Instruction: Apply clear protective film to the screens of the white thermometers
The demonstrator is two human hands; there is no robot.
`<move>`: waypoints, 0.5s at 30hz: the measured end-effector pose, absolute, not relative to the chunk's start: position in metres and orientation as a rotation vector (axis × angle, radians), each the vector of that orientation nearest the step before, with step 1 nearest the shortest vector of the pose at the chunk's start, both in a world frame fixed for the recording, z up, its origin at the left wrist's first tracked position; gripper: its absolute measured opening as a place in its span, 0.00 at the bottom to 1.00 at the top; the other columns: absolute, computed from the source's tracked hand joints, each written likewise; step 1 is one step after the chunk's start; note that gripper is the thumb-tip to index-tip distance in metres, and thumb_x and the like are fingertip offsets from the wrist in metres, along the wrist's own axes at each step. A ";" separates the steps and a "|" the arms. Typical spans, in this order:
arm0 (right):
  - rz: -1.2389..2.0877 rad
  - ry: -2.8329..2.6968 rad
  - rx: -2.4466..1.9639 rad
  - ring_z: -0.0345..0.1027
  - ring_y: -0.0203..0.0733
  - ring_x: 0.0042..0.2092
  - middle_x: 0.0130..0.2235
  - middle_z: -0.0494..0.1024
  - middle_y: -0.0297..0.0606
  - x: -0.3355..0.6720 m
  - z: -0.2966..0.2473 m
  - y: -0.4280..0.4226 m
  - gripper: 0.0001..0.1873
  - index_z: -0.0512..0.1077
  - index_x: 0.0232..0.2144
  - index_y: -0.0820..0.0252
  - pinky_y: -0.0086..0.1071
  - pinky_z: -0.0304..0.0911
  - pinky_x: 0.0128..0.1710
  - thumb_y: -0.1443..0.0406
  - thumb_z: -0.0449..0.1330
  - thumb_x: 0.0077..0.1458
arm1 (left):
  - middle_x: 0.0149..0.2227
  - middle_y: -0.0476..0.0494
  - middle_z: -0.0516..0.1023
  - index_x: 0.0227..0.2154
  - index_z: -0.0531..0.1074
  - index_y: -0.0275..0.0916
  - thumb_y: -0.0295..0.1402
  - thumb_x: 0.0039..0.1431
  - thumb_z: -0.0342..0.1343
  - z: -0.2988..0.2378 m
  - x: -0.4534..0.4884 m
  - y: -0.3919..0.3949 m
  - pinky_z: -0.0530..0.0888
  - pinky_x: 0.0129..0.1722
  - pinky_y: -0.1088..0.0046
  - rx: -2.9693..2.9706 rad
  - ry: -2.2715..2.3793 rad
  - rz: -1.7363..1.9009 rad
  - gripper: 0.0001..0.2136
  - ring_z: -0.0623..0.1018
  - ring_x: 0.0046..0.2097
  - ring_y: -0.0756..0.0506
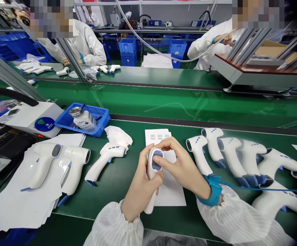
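Observation:
Both hands are on a white infrared thermometer [150, 173], held upright over the green bench with its small screen facing me. My left hand [142, 179] wraps round its handle. With the thumb laid on the screen and the fingers over the top of the head, my right hand [176, 164] grips it too. Beneath it lies a printed sheet [172, 191], partly covered by my hands. A blue wrist strap [211, 191] circles my right wrist. To the left, another thermometer [104, 159] rests near a crumpled white cloth or tissue [118, 137].
Several thermometers [230, 153] lie in a cluster on the right. Two more thermometers [74, 167] and a pen sit on a paper stack [12, 205] at left. Behind them stand a blue tray [102, 126] with a bottle and a white box [33, 118]. Two people work across the green belt [164, 102].

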State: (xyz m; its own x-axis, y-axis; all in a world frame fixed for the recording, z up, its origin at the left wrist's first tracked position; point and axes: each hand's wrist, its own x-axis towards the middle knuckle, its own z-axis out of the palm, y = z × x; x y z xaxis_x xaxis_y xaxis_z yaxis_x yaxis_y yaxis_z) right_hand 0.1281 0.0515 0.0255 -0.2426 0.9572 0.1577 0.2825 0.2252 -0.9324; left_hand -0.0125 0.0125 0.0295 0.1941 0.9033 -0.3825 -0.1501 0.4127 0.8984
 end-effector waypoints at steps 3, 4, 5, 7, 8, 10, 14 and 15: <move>0.974 -1.610 -1.136 0.65 0.40 0.38 0.35 0.70 0.35 0.126 0.021 0.054 0.03 0.69 0.33 0.55 0.35 0.63 0.41 0.63 0.57 0.60 | 0.41 0.48 0.71 0.61 0.53 0.54 0.26 0.54 0.54 0.026 -0.010 0.009 0.70 0.20 0.76 0.884 1.149 0.894 0.33 0.64 0.20 0.56; 0.975 -1.554 -1.142 0.65 0.39 0.37 0.35 0.69 0.35 0.125 0.019 0.053 0.06 0.68 0.32 0.55 0.35 0.63 0.41 0.62 0.56 0.61 | 0.42 0.48 0.72 0.61 0.52 0.54 0.26 0.53 0.54 0.024 -0.010 0.009 0.71 0.21 0.76 0.876 1.157 0.917 0.34 0.66 0.21 0.55; 1.007 -1.499 -1.161 0.65 0.39 0.37 0.34 0.69 0.35 0.124 0.018 0.050 0.08 0.67 0.32 0.55 0.35 0.63 0.41 0.61 0.54 0.63 | 0.44 0.47 0.72 0.62 0.52 0.54 0.26 0.53 0.55 0.023 -0.010 0.010 0.73 0.25 0.75 0.856 1.175 0.963 0.34 0.69 0.23 0.54; 1.209 -1.442 -1.186 0.66 0.39 0.37 0.35 0.70 0.34 0.120 0.015 0.042 0.08 0.65 0.35 0.55 0.35 0.64 0.41 0.58 0.52 0.63 | 0.53 0.45 0.70 0.63 0.49 0.54 0.28 0.56 0.54 0.021 -0.011 0.013 0.76 0.39 0.72 0.793 1.212 1.106 0.34 0.78 0.37 0.49; 1.368 -1.468 -1.171 0.67 0.39 0.38 0.37 0.71 0.35 0.119 0.013 0.039 0.08 0.65 0.37 0.54 0.35 0.65 0.41 0.57 0.54 0.62 | 0.58 0.44 0.67 0.65 0.46 0.54 0.30 0.58 0.52 0.020 -0.012 0.016 0.75 0.47 0.70 0.770 1.211 1.160 0.34 0.77 0.47 0.46; 1.660 -1.582 -1.108 0.69 0.41 0.40 0.39 0.73 0.36 0.117 0.010 0.039 0.11 0.64 0.42 0.55 0.35 0.67 0.40 0.57 0.57 0.58 | 0.65 0.44 0.59 0.67 0.42 0.53 0.32 0.62 0.48 0.020 -0.018 0.021 0.68 0.56 0.65 0.827 1.183 1.126 0.33 0.67 0.62 0.42; 1.439 -1.789 -1.544 0.69 0.40 0.30 0.32 0.73 0.34 0.126 -0.001 0.095 0.14 0.63 0.45 0.59 0.33 0.66 0.30 0.62 0.56 0.57 | 0.66 0.39 0.57 0.66 0.50 0.45 0.34 0.62 0.48 0.013 -0.048 0.028 0.56 0.64 0.54 1.327 1.462 0.856 0.30 0.55 0.68 0.38; 1.187 -1.834 -1.752 0.69 0.41 0.30 0.32 0.73 0.35 0.131 -0.002 0.120 0.14 0.64 0.44 0.60 0.34 0.66 0.30 0.63 0.58 0.54 | 0.66 0.35 0.57 0.66 0.52 0.40 0.34 0.62 0.48 0.008 -0.060 0.028 0.54 0.64 0.51 1.468 1.661 0.848 0.29 0.54 0.67 0.36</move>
State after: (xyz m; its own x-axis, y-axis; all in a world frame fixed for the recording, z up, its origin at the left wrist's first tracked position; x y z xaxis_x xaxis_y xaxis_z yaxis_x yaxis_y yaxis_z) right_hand 0.1315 0.1202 -0.0023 -0.1820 0.9377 -0.2960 0.6544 -0.1091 -0.7482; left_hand -0.0601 0.0281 0.0080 -0.0613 0.9924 -0.1067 0.4959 0.1231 0.8596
